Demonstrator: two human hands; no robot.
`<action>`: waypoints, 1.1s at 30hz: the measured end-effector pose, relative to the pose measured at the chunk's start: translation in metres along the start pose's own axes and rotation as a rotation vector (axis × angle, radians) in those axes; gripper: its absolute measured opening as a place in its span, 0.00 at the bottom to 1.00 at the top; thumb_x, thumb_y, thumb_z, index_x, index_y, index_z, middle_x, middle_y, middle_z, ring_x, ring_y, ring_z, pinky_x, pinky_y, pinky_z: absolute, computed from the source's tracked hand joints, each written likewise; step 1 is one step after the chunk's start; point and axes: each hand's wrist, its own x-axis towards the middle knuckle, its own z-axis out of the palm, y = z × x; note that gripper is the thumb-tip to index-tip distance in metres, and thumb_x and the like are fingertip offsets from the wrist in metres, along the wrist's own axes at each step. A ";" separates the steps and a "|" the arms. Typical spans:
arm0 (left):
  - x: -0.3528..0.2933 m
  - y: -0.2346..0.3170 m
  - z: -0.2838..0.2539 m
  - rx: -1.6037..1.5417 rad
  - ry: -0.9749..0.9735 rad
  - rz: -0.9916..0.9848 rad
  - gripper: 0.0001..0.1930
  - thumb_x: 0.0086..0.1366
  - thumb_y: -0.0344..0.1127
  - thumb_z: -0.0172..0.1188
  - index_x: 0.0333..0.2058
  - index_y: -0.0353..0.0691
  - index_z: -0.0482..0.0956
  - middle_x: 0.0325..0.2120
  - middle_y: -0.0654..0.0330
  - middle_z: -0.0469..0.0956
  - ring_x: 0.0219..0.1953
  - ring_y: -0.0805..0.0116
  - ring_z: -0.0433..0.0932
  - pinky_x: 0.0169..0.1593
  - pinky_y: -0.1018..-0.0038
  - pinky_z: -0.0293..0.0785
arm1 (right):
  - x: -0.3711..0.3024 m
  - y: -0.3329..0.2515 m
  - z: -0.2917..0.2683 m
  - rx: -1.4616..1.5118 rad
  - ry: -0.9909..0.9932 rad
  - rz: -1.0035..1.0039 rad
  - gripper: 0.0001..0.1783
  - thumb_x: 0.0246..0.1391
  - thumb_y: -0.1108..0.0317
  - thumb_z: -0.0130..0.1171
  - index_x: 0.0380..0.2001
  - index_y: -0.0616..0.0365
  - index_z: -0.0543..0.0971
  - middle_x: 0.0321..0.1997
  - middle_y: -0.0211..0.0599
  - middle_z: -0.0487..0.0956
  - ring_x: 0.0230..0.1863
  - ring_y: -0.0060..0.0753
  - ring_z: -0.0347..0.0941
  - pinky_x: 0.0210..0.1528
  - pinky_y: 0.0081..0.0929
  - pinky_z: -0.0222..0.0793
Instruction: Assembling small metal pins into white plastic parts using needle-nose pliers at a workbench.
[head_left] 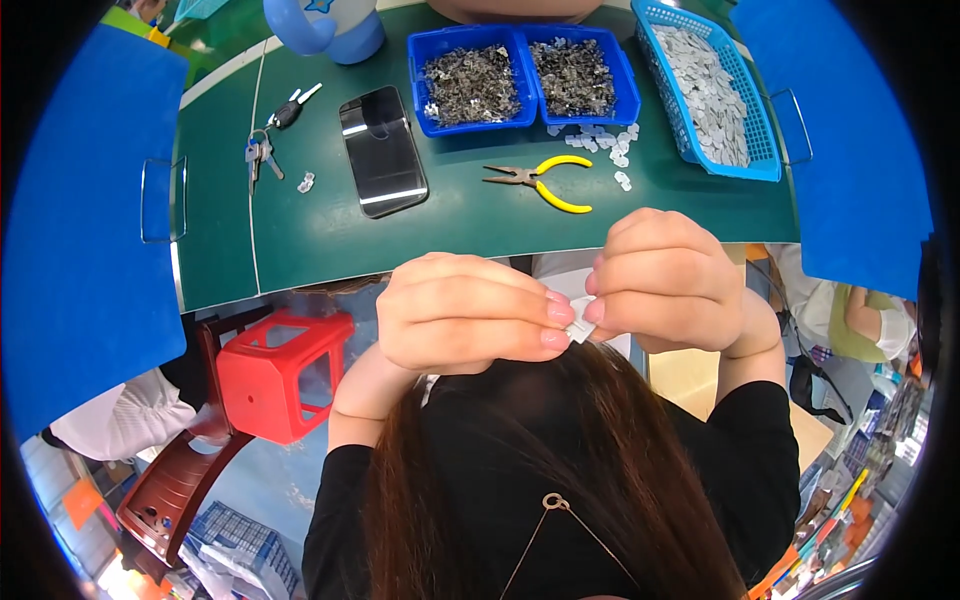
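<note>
A small white plastic piece [580,322] is pinched between the fingertips of both hands, just off the table's near edge. My left hand [465,312] closes on its left side, and my right hand [668,285] grips it from the right. Fingers cover most of the piece, so its full shape is hidden. Beyond the hands, pliers [535,180] with yellow handles lie on the green table [480,228]. Several small clear-white pieces [600,142] are scattered behind the pliers.
Two joined blue bins [425,105] hold small metal parts. A light-blue basket [745,165] of flat whitish pieces stands at right. A black phone [383,152], keys [262,152] and a blue mug [345,35] sit at left. A red stool [262,385] stands below the table.
</note>
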 end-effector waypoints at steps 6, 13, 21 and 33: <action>-0.003 -0.008 0.000 0.022 0.052 -0.073 0.09 0.46 0.19 0.63 0.28 0.38 0.82 0.29 0.59 0.80 0.29 0.66 0.81 0.32 0.78 0.77 | 0.002 0.009 0.006 -0.030 0.023 0.021 0.11 0.39 0.75 0.66 0.29 0.59 0.77 0.33 0.35 0.75 0.34 0.36 0.72 0.32 0.31 0.70; -0.017 -0.030 -0.004 0.000 0.403 -0.431 0.12 0.59 0.21 0.57 0.43 0.33 0.78 0.38 0.51 0.77 0.37 0.68 0.77 0.39 0.77 0.78 | 0.038 0.124 -0.020 -0.357 0.447 0.534 0.06 0.51 0.72 0.59 0.30 0.65 0.77 0.27 0.34 0.78 0.28 0.23 0.73 0.33 0.17 0.67; -0.036 -0.031 -0.019 0.100 0.320 -0.502 0.11 0.60 0.23 0.57 0.42 0.33 0.79 0.36 0.52 0.78 0.34 0.70 0.77 0.35 0.79 0.77 | 0.036 0.265 -0.072 -0.997 0.235 0.557 0.11 0.52 0.65 0.56 0.37 0.59 0.80 0.36 0.45 0.79 0.36 0.36 0.76 0.39 0.25 0.69; -0.060 -0.003 -0.011 -0.177 0.163 -0.782 0.13 0.60 0.21 0.53 0.44 0.32 0.77 0.31 0.53 0.78 0.31 0.70 0.78 0.30 0.79 0.77 | -0.085 0.055 0.030 -0.240 0.339 0.712 0.08 0.54 0.77 0.53 0.36 0.65 0.79 0.33 0.38 0.79 0.35 0.28 0.73 0.38 0.20 0.66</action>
